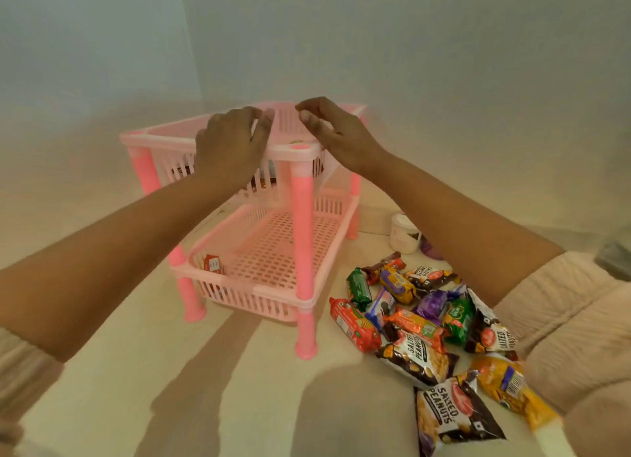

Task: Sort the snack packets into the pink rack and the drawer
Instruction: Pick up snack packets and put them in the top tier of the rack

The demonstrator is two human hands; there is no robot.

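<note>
A two-tier pink rack [302,217] stands on a cream surface in the middle. My left hand [232,142] and my right hand [333,129] hover over its top basket, fingers loosely curled, nothing visible in either. Dark packets show through the slats of the top basket [164,139]. A small red packet [213,263] lies in the lower basket's near left corner. A heap of snack packets [420,316] lies to the right of the rack, among them salted peanuts bags [450,412], a red biscuit pack [353,325] and a yellow bag [512,388]. No drawer is in view.
A white tub [404,233] and something purple [430,250] sit behind the heap, right of the rack. A pale wall rises behind. My cream sleeves fill the lower corners.
</note>
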